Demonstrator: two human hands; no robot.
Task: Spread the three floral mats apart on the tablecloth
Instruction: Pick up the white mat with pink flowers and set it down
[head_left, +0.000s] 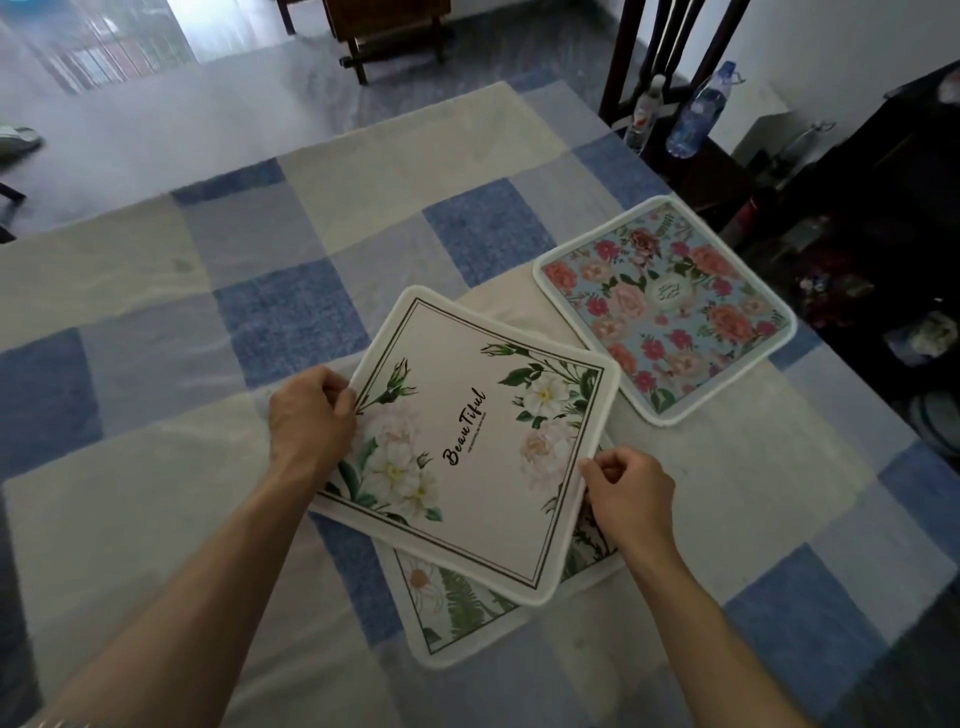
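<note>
— While we hold the white mat (467, 441) over the fern mat (457, 613), what could go wrong?

— The fern mat may drag along, we judge. The white one covers most of it. If we slide rather than lift, the lower mat could shift with it and ruck the tablecloth (156, 467).

— Anything else?

— The pink mat (670, 312) lies flat near the table's far right edge, apart from the other two. If we swing the white mat that way, we bump or crowd it. The cloth to our left has more room, so that looks the safer way.

— How do our hands sit?

— The left hand (311, 415) pinches the white mat's left edge, fingers curled at the rim. The right hand (631, 493) pinches the right edge near the lower corner, fingers curled too. So the mat spans between our hands, turned like a diamond.

— And the fern mat?

— It lies underneath, with only its near corner and a strip by the right hand showing. Neither hand grips it, as far as we can tell.
</note>
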